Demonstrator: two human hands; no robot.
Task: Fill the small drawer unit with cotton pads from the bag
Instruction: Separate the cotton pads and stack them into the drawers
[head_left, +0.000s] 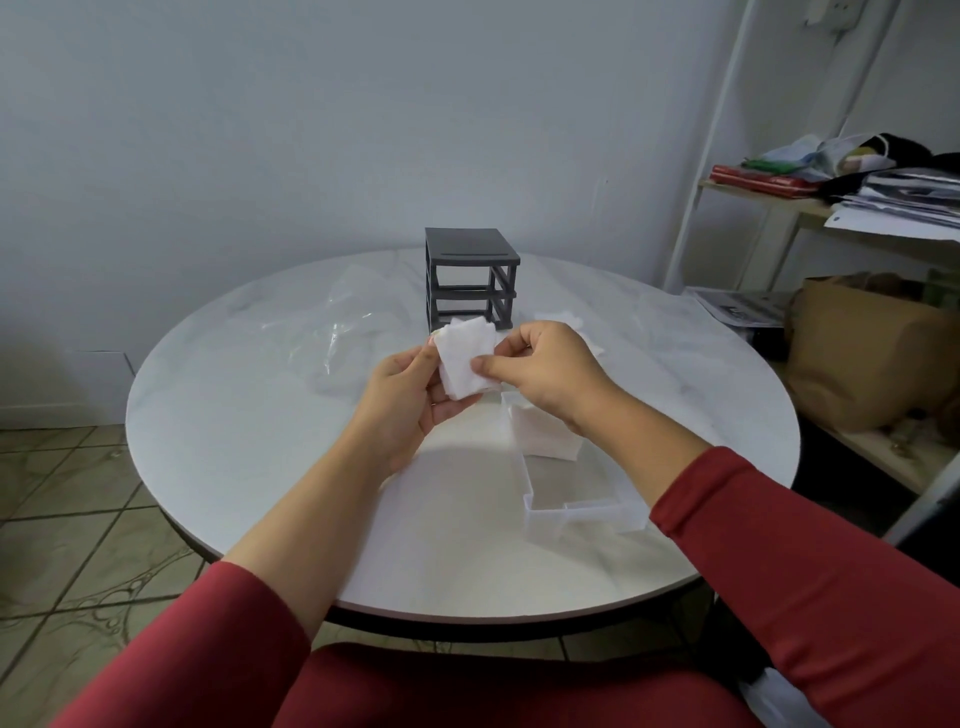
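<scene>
While I hold a small stack of cotton pads above the round worktop, both of my hands grip it: my left hand cups it from below and the side, palm turned up, with the thumb along its left edge. My right hand comes in knuckles up and pinches its right edge between thumb and forefinger, the other fingers curled. The pads are square, white, soft and slightly fuzzy, with their corners not quite lined up. The worktop is smooth and glossy with faint pale marbling. At its far middle stands the drawer unit, a dark grey, boxy plastic frame whose slots stand open. A drawer of translucent white plastic, rectangular and shallow, lies on the worktop below my right wrist, and a second stack of pads sits in its far end. The bag, thin, clear and crinkled, lies flattened to the left of the frame. A few loose pads lie just right of the frame. My red sleeves are pushed up the forearms.
</scene>
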